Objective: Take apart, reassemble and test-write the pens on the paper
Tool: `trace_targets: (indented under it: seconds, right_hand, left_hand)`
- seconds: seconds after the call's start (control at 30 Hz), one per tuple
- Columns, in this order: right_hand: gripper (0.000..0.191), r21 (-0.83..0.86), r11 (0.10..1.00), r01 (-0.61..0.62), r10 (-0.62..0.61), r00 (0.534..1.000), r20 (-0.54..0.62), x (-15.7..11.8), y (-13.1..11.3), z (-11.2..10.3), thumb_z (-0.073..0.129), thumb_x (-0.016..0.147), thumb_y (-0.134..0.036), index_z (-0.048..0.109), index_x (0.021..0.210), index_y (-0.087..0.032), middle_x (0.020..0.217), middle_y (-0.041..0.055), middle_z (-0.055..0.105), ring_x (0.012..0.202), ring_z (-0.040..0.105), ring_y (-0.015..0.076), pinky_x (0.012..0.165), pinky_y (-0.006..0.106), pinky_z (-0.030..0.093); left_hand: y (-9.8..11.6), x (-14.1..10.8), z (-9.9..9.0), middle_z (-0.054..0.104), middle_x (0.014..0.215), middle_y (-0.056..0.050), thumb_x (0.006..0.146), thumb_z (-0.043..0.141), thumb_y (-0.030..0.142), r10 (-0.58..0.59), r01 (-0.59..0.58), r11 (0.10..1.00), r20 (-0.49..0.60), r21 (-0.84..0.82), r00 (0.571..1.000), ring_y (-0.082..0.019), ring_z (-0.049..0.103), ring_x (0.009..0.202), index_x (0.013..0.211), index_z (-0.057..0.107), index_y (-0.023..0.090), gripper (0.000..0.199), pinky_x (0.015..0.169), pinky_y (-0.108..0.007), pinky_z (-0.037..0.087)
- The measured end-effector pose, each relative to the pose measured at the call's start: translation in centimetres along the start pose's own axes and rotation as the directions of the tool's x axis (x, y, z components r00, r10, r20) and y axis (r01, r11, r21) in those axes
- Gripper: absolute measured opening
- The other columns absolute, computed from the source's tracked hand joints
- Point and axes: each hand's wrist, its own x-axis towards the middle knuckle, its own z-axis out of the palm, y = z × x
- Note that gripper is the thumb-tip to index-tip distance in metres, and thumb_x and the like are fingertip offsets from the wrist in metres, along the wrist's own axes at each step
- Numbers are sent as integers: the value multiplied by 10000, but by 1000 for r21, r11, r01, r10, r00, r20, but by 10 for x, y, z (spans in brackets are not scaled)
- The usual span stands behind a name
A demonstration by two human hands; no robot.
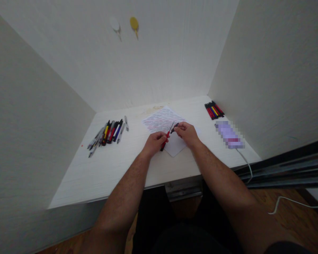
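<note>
Over the middle of the desk, my left hand is closed around the red barrel of a pen, which is tilted with its black end towards me. A thin refill sticks out of the barrel's upper end. My right hand pinches a small black pen part just beside the refill; it looks like the pen's front section. Whether the black part touches the refill I cannot tell. Beneath both hands lies a sheet of paper with rows of coloured pen strokes and a blank lower part.
Several mixed pens lie in a loose group at the left. At the far right, several more pens form a neat row. A blurred phone with a white cable lies nearer. White walls enclose the white desk.
</note>
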Motion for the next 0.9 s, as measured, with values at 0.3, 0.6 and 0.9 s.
trace_targets:
  seconds: [0.3, 0.6, 0.9]
  right_hand:
    - [274, -40, 999, 4, -2, 999, 34, -4, -4, 1, 764, 628, -379, 584, 720, -194, 510, -62, 541, 456, 422, 76, 455, 229, 307]
    - [268, -49, 999, 8, -6, 999, 42, -2, 0, 1, 763, 633, -376, 582, 712, -195, 502, -61, 549, 452, 432, 79, 450, 223, 305]
    - [273, 209, 977, -28, 82, 964, -252, 6, -11, -10, 746, 590, -356, 541, 684, -202, 521, -75, 499, 439, 373, 54, 389, 196, 211]
  left_hand:
    - [5, -2, 0, 658, 708, -20, 773, 617, 408, -7, 6, 998, 2, 62, 1000, -102, 492, 549, 888, 723, 152, 300, 527, -242, 353]
    - [-1, 0, -2, 651, 710, -20, 795, 608, 402, 8, -9, 996, 15, 83, 1000, -97, 484, 543, 887, 719, 150, 290, 517, -238, 350]
    - [4, -2, 1, 655, 692, -24, 763, 641, 392, -3, 5, 995, -26, 95, 1000, -111, 503, 575, 852, 737, 156, 270, 555, -250, 366]
